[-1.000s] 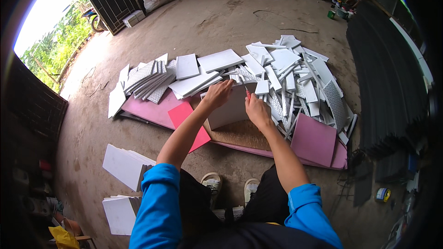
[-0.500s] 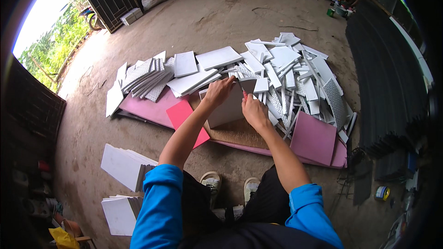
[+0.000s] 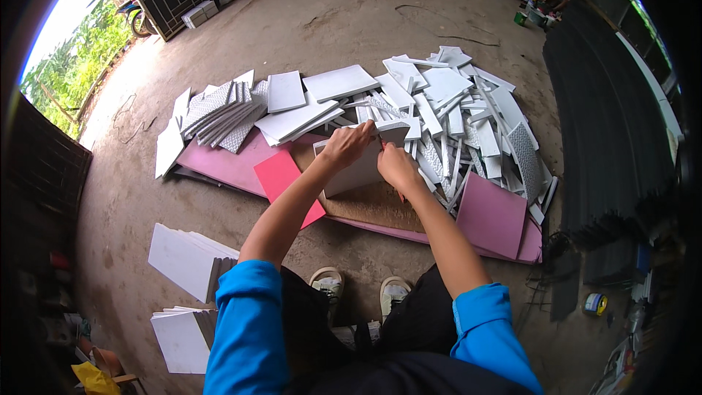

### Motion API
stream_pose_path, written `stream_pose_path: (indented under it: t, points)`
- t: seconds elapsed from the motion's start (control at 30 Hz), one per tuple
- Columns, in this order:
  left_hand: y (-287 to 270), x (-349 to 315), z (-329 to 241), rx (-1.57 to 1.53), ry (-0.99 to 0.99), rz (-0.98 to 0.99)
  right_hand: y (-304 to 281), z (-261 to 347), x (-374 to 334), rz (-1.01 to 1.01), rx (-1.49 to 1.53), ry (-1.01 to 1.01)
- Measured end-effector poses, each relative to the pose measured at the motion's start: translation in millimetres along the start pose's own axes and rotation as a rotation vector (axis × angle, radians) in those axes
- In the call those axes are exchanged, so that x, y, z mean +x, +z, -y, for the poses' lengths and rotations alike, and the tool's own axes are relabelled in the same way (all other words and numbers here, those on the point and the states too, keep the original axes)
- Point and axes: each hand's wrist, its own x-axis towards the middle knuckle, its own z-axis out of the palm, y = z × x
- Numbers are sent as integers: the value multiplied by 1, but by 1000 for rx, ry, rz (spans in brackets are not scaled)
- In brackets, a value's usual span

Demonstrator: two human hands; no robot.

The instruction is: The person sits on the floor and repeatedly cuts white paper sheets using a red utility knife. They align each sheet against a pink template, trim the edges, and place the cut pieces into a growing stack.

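A pale grey-white foam board [image 3: 355, 178] stands tilted on a brown board [image 3: 373, 206] in front of me. My left hand [image 3: 349, 143] is closed on its top edge. In my right hand [image 3: 398, 167] is a knife with a red-orange handle [image 3: 401, 196], fingers wrapped round it. Its blade meets the board's upper right part and hardly shows. A bright pink-red sheet [image 3: 289, 189] lies flat beside my left forearm. To the right of my right forearm rests a mauve sheet [image 3: 491, 215].
White offcuts and strips [image 3: 457, 117] are heaped at the far right, textured panels [image 3: 223, 113] at the far left. Two stacks of white boards [image 3: 186, 260] sit on the floor at left. Dark corrugated sheets [image 3: 599, 124] line the right side. A yellow roll [image 3: 596, 304] lies near them.
The knife has tipped steeper and its blade shows less beside the board, while the handle's end now shows below my right hand. My left hand keeps its hold. The whole view has shifted slightly.
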Motion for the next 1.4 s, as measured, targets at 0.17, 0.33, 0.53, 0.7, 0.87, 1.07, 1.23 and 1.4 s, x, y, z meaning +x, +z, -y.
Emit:
stream_pose_path:
  t: [0.17, 0.33, 0.53, 0.7, 0.87, 1.07, 1.23, 1.4]
  points:
    - [2, 7, 1, 50, -50, -51, -2, -1, 14, 33, 22, 18]
    - [4, 7, 8, 53, -49, -19, -3, -3, 1, 146, 33, 50]
    - [7, -1, 13, 27, 18, -13, 11, 0, 23, 428, 38, 179]
    - [-1, 11, 4, 8, 12, 10, 105, -59, 26, 371, -64, 132]
    - [5, 9, 23, -48, -20, -17, 141, -59, 31, 538, 55, 271]
    - [-2, 25, 16, -61, -63, 43, 186, -77, 11, 337, -90, 229]
    - [15, 27, 17, 59, -226, -84, 198, -83, -4, 269, -92, 212]
    - [34, 27, 25, 73, -170, -241, 196, -91, -40, 266, -86, 224]
